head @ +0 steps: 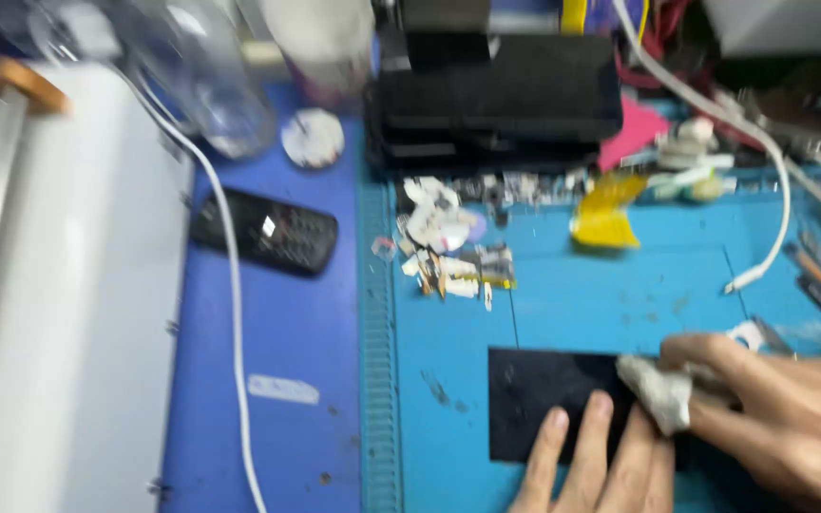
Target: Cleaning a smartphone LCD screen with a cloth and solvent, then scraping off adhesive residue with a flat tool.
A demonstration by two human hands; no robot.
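Blue work mat (pixel 620 294), gridded, with a ridged strip along its left edge, serves as landmark; the frame is motion-blurred. Off the mat's left edge: a large white flat-topped case (pixel 59 285), then a white cable (pixel 233 313) running down a darker blue surface, and a black handset (pixel 266 231) lying flat beside it. At the mat's far edge, a stack of black boxes (pixel 496 109). On the mat's near portion lies the black flat panel (pixel 548 404), thin, rectangular, glossy, likely glass-faced: judged light, stiff, slippery on top and easily cracked if flexed, so best steadied flat from above or lifted by its long edges, not pried at a corner. Left hand (pixel 601 465) enters from the mat's near edge, fingers straight and slightly spread, tips pressing on the panel's near right part, holding nothing. Right hand (pixel 791 418) comes from the mat's right side, fingers drawn together and pinched on a crumpled white wipe (pixel 662 391), which touches the panel's right end. Smaller still: a yellow film scrap (pixel 605 218) toward the mat's far side, and a litter of small white and metal bits (pixel 448 252) at the mat's far-left part.
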